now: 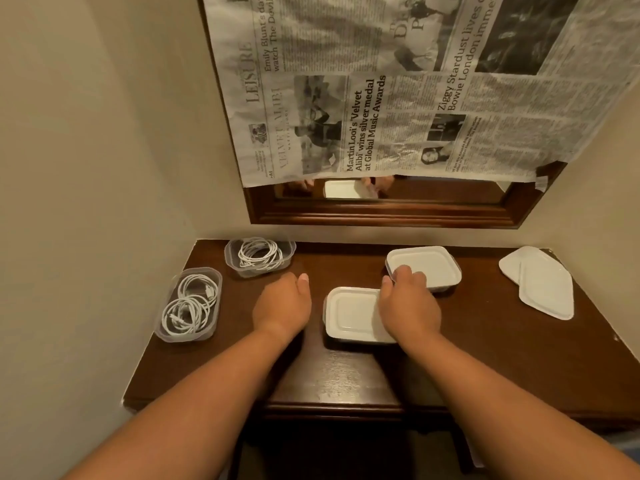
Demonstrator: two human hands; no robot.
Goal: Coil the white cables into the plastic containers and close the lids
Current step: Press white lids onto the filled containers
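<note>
Two lidless clear plastic containers stand at the table's left, each with coiled white cables inside: one near the left edge and one further back. Two containers with white lids on stand in the middle, a near one and a far one. My right hand lies over the near container's right side, its fingers curled on the front left corner of the far container's lid. My left hand hovers or rests on the table left of the near container, fingers loosely curled, holding nothing.
Two loose white lids lie overlapping at the table's right. The dark wooden table fits into a corner, walls at left and behind. A wood-framed mirror covered with newspaper hangs above the table's back edge.
</note>
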